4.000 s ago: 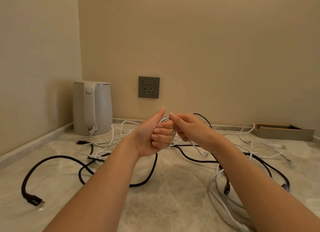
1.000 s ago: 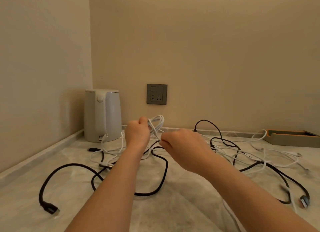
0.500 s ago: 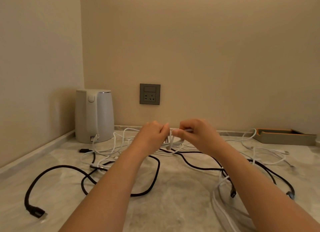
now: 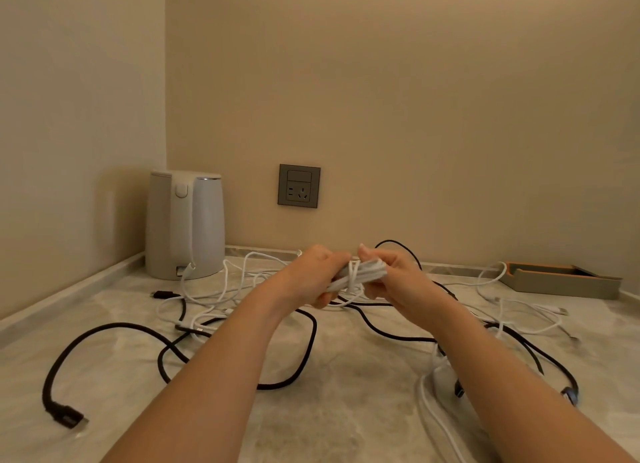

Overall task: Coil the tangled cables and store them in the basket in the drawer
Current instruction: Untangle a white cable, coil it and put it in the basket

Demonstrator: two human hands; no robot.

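Note:
A small white cable bundle (image 4: 360,275), wound tight with a wrap round its middle, is held above the marble counter (image 4: 339,386). My left hand (image 4: 313,277) grips its left end and my right hand (image 4: 393,277) grips its right end. Below them lie loose tangled cables: a thick black cable (image 4: 145,334) looping to the left with a plug near the front edge, more black cable (image 4: 512,341) on the right, and thin white cables (image 4: 221,289) spread across the back. No drawer or basket is in view.
A white kettle (image 4: 185,225) stands in the back left corner. A grey wall socket (image 4: 299,185) sits on the back wall. A flat grey and orange tray (image 4: 561,280) lies at the back right. Walls close off the left and back.
The loose white loops I held a second ago are now a compact bundle with a wrap round its middle. Both hands have come together on it, a little lower than before.

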